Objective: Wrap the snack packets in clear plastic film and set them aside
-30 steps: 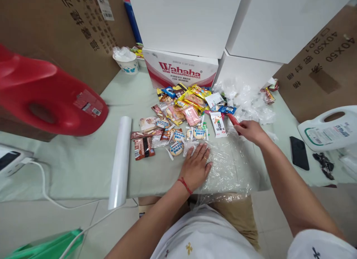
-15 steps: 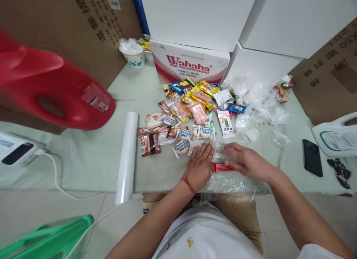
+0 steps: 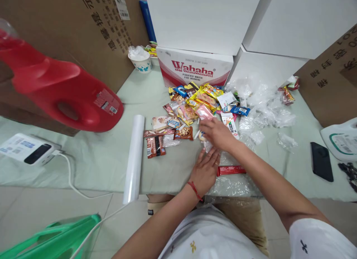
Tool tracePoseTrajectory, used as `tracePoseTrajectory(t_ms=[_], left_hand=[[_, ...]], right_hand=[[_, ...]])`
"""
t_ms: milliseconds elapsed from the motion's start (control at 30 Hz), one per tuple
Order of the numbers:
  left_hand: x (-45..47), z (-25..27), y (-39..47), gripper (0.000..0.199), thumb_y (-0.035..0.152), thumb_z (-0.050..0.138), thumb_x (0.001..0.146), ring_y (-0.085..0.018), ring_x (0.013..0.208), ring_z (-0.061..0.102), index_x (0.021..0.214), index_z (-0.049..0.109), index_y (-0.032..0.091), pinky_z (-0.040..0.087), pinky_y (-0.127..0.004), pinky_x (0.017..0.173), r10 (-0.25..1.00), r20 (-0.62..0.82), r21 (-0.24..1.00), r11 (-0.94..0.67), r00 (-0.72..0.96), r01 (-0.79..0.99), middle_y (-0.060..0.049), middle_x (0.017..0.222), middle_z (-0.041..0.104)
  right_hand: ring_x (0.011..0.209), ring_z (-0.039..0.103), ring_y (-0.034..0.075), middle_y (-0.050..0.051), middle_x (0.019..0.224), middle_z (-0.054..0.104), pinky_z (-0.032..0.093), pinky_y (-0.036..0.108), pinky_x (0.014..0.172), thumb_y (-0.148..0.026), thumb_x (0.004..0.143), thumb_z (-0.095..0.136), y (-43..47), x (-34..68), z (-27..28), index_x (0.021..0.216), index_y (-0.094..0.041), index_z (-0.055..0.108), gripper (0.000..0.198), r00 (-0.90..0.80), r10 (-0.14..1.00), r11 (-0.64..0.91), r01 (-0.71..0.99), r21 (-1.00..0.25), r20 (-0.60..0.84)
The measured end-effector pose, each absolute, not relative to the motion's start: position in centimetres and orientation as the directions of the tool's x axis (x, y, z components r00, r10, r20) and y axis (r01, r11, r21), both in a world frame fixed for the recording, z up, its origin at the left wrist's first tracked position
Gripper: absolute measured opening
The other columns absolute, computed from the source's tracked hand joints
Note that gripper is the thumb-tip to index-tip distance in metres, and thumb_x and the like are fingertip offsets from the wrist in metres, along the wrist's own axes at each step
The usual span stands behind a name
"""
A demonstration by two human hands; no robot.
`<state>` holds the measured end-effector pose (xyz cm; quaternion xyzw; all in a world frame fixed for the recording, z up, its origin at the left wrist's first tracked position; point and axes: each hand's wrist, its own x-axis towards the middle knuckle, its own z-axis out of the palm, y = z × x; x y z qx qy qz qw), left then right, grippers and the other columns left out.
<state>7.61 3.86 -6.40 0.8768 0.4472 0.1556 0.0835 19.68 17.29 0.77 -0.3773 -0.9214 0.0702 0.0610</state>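
Biscuit packet [image 3: 201,136] lies partly hidden beneath the curled fingers of the right hand [image 3: 219,133], their grip impossible to tell; the left hand [image 3: 205,172], fingers slightly apart, is nearer the red packet [image 3: 231,170], whose long axis runs sideways across the worktop [image 3: 173,177].

Glossy bar wrapper [image 3: 231,170], shiny plastic film [image 3: 234,186]

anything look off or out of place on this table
No spill or damage shows. Mildly odd: the white roll lies with its near end poking past the front edge of the table, so it looks poorly placed. Crumpled clear plastic is heaped untidily beside the snack pile, perhaps discarded wrapping.
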Motion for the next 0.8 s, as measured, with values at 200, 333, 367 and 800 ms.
tracePoseTrajectory(t_ms=[200,333,367,800], left_hand=[[7.5,-5.8,4.1,0.048,0.025,0.036,0.106,-0.021,0.153,0.038,0.153,0.048,0.019,0.025,-0.054,0.127,0.833,0.16,0.324,-0.552,0.53,0.769,-0.009,0.159,0.051],[7.5,-5.6,4.2,0.047,0.024,0.038,0.106,-0.022,0.15,0.042,0.151,0.05,0.02,0.026,-0.055,0.127,0.828,0.161,0.321,-0.559,0.537,0.765,-0.009,0.155,0.055],[7.5,-5.6,4.2,0.046,0.024,0.04,0.105,-0.023,0.148,0.045,0.149,0.052,0.021,0.026,-0.055,0.127,0.831,0.16,0.324,-0.555,0.533,0.766,-0.01,0.152,0.059],[7.5,-5.2,4.2,0.045,0.035,0.044,0.105,-0.03,0.154,0.035,0.147,0.056,0.023,0.016,-0.07,0.126,0.921,0.158,0.429,-0.389,0.356,0.815,-0.009,0.156,0.055]], right_hand=[[0.1,0.065,0.025,0.012,0.104,0.073,0.047,0.034,0.09,-0.028,0.101,0.05,22.0,19.5,6.0,0.102,-0.015,0.077,0.03,-0.528,0.835,0.546,0.759,-0.355,0.155],[0.103,0.065,0.031,0.017,0.106,0.074,0.047,0.04,0.09,-0.023,0.098,0.049,25.5,9.8,6.1,0.101,-0.013,0.077,0.03,-0.571,0.813,0.58,0.779,-0.238,0.111],[0.109,0.064,0.034,0.019,0.109,0.074,0.047,0.042,0.091,-0.023,0.097,0.051,26.2,7.2,5.4,0.103,-0.011,0.077,0.029,-0.592,0.802,0.592,0.775,-0.222,0.077],[0.111,0.064,0.02,0.006,0.115,0.07,0.051,0.034,0.097,-0.037,0.105,0.045,27.2,8.2,4.6,0.116,-0.016,0.069,0.033,-0.394,0.889,0.441,0.608,-0.66,0.231]])
